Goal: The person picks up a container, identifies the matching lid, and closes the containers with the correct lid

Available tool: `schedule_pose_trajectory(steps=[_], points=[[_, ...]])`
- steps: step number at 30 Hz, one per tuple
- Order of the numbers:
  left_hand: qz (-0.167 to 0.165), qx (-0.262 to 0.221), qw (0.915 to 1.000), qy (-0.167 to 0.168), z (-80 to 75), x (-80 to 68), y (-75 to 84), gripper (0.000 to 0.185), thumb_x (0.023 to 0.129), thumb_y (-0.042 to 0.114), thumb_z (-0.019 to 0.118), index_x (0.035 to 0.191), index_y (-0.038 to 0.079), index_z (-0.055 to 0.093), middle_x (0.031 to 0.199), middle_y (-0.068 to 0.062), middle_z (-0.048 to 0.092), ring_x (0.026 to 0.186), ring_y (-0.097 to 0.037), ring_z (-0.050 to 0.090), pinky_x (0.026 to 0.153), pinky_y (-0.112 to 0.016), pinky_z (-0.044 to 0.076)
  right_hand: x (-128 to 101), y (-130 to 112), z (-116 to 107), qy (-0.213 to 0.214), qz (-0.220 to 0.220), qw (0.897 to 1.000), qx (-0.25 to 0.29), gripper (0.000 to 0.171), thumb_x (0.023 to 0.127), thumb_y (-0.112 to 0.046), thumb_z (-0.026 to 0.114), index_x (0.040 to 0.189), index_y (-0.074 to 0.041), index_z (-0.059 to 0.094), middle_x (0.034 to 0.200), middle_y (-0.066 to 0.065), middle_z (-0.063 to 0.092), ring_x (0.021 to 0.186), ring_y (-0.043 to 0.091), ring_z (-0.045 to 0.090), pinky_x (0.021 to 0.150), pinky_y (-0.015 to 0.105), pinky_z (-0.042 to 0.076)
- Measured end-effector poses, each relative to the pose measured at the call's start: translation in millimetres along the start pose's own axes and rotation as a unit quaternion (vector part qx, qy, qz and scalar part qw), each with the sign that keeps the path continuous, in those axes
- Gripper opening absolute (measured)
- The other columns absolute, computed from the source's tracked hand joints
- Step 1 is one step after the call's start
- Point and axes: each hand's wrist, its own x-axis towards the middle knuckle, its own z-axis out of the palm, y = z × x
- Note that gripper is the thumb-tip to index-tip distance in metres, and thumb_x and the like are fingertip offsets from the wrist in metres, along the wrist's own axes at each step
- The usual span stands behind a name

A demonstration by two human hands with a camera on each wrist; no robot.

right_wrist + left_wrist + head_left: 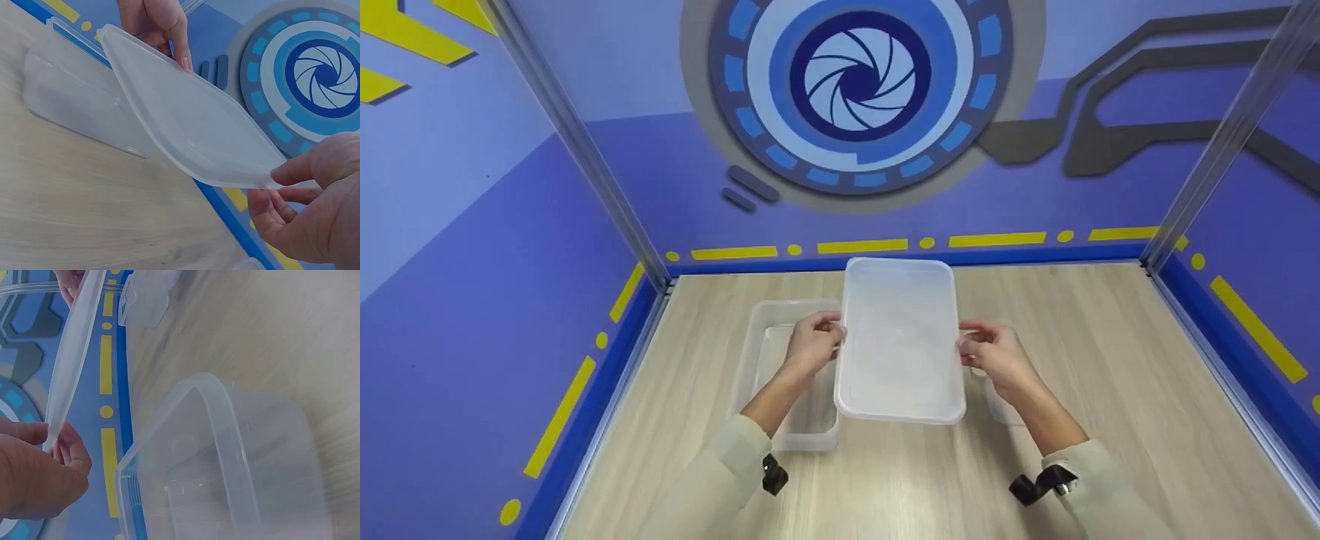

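Both hands hold the translucent lid (900, 337) in the air above the table (1110, 360): left hand (812, 343) and right hand (994, 356) pinch opposite long edges. Such thin fingertip grips could slip, dropping it beside the open container (780, 360) lying to the left.

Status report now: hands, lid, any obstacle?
Left hand and right hand pinch lid by its edges, above table. Open box beside. No obstacle seen.

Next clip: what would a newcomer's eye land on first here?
The clear plastic lid, held up in mid-air over the middle of the wooden table, pinched at its long edges by the left hand and right hand. Next, the open clear container standing on the table under the left hand.
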Motion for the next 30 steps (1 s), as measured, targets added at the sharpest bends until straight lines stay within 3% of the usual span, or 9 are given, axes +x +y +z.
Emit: schedule_pose_trajectory(steps=[14, 18, 25, 30], points=[[0.028, 0.071, 0.9966, 0.032, -17.4, 3.5, -0.2, 0.03, 0.1, 0.005, 0.066, 0.129, 0.0, 0.07, 0.103, -0.009, 0.063, 0.085, -0.017, 0.063, 0.076, -0.033, 0.062, 4, 1, 17, -0.011, 0.003, 1.0, 0.009, 0.042, 0.1, 0.004, 0.06, 0.141, 0.01, 0.054, 0.108, 0.018, 0.061, 0.09, 0.021, 0.063, 0.083, 0.032, 0.061], [0.028, 0.077, 0.996, 0.033, -23.0, 3.7, 1.0, 0.032, 0.099, 0.005, 0.066, 0.13, -0.001, 0.069, 0.104, -0.01, 0.064, 0.084, -0.017, 0.063, 0.073, -0.029, 0.06, 6, 2, 22, -0.012, 0.0, 1.0, 0.013, 0.041, 0.099, 0.006, 0.059, 0.139, 0.01, 0.055, 0.106, 0.018, 0.061, 0.09, 0.021, 0.062, 0.082, 0.032, 0.061], [0.025, 0.089, 0.9952, 0.03, -32.1, 1.2, 8.1, 0.031, 0.1, 0.004, 0.066, 0.131, -0.001, 0.069, 0.105, -0.012, 0.063, 0.084, -0.018, 0.064, 0.077, -0.034, 0.062, 7, 4, 30, -0.014, 0.001, 1.0, 0.019, 0.039, 0.099, 0.006, 0.061, 0.137, 0.01, 0.056, 0.106, 0.018, 0.061, 0.09, 0.021, 0.062, 0.079, 0.029, 0.061], [0.027, 0.097, 0.9944, 0.031, -41.3, -1.2, 9.5, 0.031, 0.1, 0.005, 0.065, 0.131, 0.0, 0.069, 0.104, -0.011, 0.063, 0.084, -0.018, 0.063, 0.072, -0.028, 0.06, 7, 7, 38, -0.02, 0.004, 0.999, 0.027, 0.039, 0.099, 0.006, 0.06, 0.137, 0.01, 0.056, 0.107, 0.018, 0.06, 0.089, 0.021, 0.062, 0.079, 0.029, 0.06]])
